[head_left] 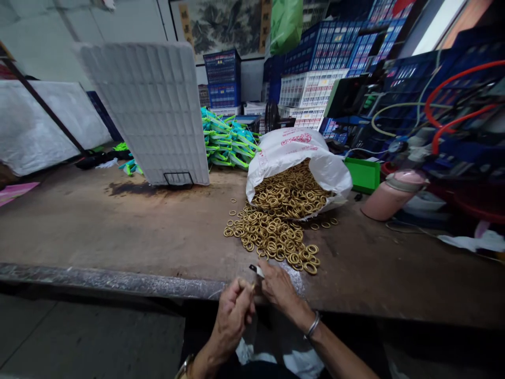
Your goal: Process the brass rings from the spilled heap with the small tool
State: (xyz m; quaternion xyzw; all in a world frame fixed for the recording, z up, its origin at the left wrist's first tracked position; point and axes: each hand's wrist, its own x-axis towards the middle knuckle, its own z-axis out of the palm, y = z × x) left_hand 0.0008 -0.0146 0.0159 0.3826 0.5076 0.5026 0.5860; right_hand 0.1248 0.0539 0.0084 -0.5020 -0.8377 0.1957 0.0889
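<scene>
My right hand (279, 285) is closed around a small white tool with a black end (256, 270), perhaps a cutter; most of it is hidden in the fingers. Close beside it, my left hand (235, 309) is pinched shut at the table's front edge. A bit of gold colour shows at its fingertips, likely a ring, mostly hidden. Just beyond both hands lies a loose heap of gold-coloured rings (272, 234). They spill from the mouth of a white woven sack (290, 145) lying on its side.
A tall white ribbed panel (152, 110) stands on the wooden table (98, 226) at left. Behind it are green and turquoise plastic pieces (229, 139). A pink bottle (394, 195), a green tray (362, 175) and red hoses (436, 113) are at right. Stacked crates (223, 79) stand behind.
</scene>
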